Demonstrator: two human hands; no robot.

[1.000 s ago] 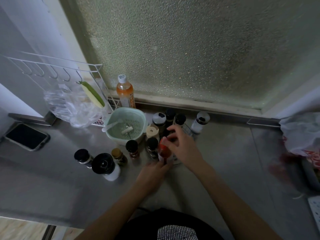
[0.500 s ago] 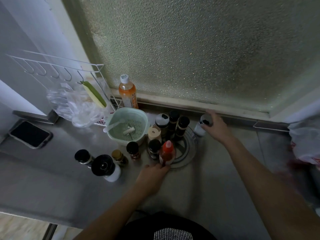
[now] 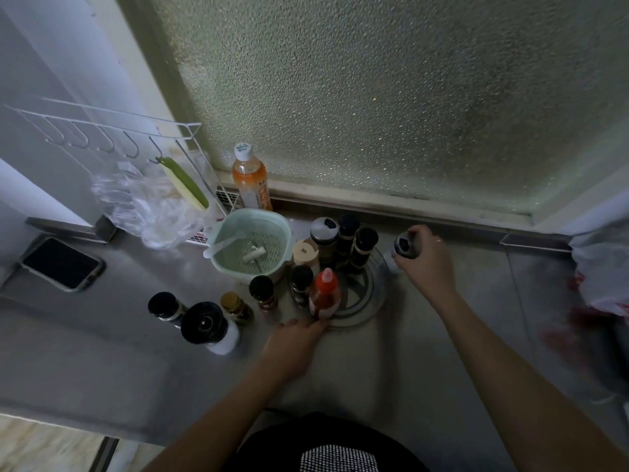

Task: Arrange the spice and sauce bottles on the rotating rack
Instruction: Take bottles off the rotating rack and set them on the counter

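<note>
A round metal rotating rack [image 3: 366,294] sits on the steel counter. On it stand a red sauce bottle [image 3: 325,294] at the front and several dark-capped spice jars [image 3: 357,243] at the back left. My left hand [image 3: 292,345] rests at the rack's front rim, fingertips by the red bottle's base. My right hand [image 3: 425,257] is closed around a white bottle with a dark cap [image 3: 403,248] just right of the rack. Several more jars [image 3: 235,306] and a large black-capped white bottle [image 3: 211,328] stand on the counter to the left.
A pale green strainer basket [image 3: 252,247] touches the rack's left side. Behind it stands an orange drink bottle [image 3: 250,182]. A wire hook rack [image 3: 112,131] and plastic bag [image 3: 149,206] are at left, a phone [image 3: 63,264] far left, a bag [image 3: 602,267] at right.
My right hand left the red bottle on the rack, reached back right and closed on the white bottle. My left hand stayed at the rack's front rim.
</note>
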